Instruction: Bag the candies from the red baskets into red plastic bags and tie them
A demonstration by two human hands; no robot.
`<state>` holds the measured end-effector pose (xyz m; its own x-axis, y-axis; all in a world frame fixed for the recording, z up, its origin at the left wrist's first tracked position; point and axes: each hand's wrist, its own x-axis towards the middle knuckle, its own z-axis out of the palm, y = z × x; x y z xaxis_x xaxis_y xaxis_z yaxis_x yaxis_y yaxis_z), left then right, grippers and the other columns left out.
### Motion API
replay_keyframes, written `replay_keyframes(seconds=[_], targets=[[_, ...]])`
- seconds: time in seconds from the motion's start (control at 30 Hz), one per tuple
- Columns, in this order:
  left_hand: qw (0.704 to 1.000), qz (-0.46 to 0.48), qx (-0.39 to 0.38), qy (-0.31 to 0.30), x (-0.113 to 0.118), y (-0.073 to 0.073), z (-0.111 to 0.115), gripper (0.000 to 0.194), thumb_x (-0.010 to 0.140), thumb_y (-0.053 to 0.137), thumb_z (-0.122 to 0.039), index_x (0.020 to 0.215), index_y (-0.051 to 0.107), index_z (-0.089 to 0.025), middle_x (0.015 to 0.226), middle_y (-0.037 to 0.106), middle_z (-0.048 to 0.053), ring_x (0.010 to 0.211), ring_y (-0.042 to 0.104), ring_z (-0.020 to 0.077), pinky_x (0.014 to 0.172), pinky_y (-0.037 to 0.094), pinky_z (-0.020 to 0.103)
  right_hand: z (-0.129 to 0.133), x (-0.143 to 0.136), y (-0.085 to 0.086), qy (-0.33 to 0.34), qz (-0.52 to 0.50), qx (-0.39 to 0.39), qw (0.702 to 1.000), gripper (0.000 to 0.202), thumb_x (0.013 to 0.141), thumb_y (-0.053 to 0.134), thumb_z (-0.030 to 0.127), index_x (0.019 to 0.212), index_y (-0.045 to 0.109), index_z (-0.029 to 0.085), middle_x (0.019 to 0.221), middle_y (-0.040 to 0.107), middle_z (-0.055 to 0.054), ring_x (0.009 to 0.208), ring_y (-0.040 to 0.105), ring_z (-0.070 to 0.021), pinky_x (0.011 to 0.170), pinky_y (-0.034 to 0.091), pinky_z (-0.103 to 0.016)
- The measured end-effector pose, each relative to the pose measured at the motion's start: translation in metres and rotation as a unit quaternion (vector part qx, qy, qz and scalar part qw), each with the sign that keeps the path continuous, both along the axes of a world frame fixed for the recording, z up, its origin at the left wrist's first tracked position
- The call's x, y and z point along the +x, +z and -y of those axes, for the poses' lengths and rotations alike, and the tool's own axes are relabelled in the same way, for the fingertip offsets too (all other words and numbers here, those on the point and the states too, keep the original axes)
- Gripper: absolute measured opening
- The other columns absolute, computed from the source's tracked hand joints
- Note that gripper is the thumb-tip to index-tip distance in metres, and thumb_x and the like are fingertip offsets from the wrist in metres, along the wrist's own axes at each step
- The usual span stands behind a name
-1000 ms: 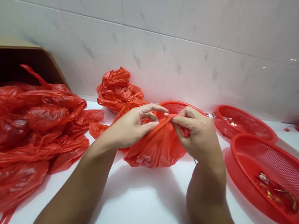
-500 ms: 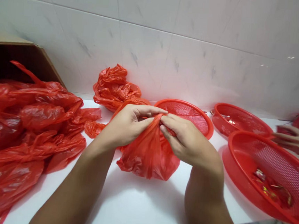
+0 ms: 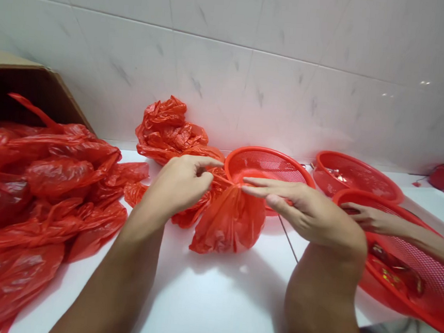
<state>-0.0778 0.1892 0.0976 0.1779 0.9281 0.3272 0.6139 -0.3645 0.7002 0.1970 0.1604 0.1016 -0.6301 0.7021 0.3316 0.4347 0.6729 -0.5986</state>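
Observation:
A filled red plastic bag (image 3: 230, 221) hangs just over the white table, its neck gathered at the top. My left hand (image 3: 189, 182) pinches one twisted end of the bag's neck, pulled out to the left. On the other side of the neck is my right hand (image 3: 292, 201), its fingers stretched toward the left and its fingertips by the knot-like gather. A strip of red plastic runs along or under these fingers; how far it is gripped is hard to see.
Several red bags (image 3: 62, 173) pile up at left before a cardboard box (image 3: 70, 96). Crumpled bags (image 3: 170, 131) lie by the wall. Red baskets (image 3: 271, 155) stand behind and at right (image 3: 389, 300); another person's hand (image 3: 373, 218) reaches over the right one.
My hands have moved apart, drawing the bag's top out sideways, and my right fingers have straightened. The other person's hand has moved left over the near basket.

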Motion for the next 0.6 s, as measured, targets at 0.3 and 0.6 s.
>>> replay_keyframes(seconds=[0.3, 0.6], targets=[[0.986, -0.087, -0.002, 0.139, -0.031, 0.011, -0.011, 0.017, 0.074, 0.059, -0.016, 0.065, 0.071, -0.022, 0.063, 0.070, 0.001, 0.058, 0.062, 0.0184, 0.053, 0.040, 0.028, 0.004, 0.042, -0.007, -0.092, -0.095, -0.120, 0.984, 0.047, 0.108, 0.046, 0.054, 0.109, 0.080, 0.022, 0.106, 0.080, -0.011, 0.086, 0.077, -0.0209, 0.071, 0.063, -0.031], [0.969, 0.174, 0.114, -0.134, 0.049, 0.000, 0.039, 0.020, 0.095, 0.057, -0.018, 0.106, 0.073, -0.020, 0.096, 0.077, 0.004, 0.087, 0.073, 0.0172, 0.084, 0.060, 0.030, -0.014, -0.018, -0.017, 0.190, -0.164, -0.266, 0.931, 0.043, 0.112, 0.038, 0.049, 0.111, 0.067, 0.017, 0.106, 0.072, -0.010, 0.079, 0.073, -0.0151, 0.071, 0.064, -0.031]])
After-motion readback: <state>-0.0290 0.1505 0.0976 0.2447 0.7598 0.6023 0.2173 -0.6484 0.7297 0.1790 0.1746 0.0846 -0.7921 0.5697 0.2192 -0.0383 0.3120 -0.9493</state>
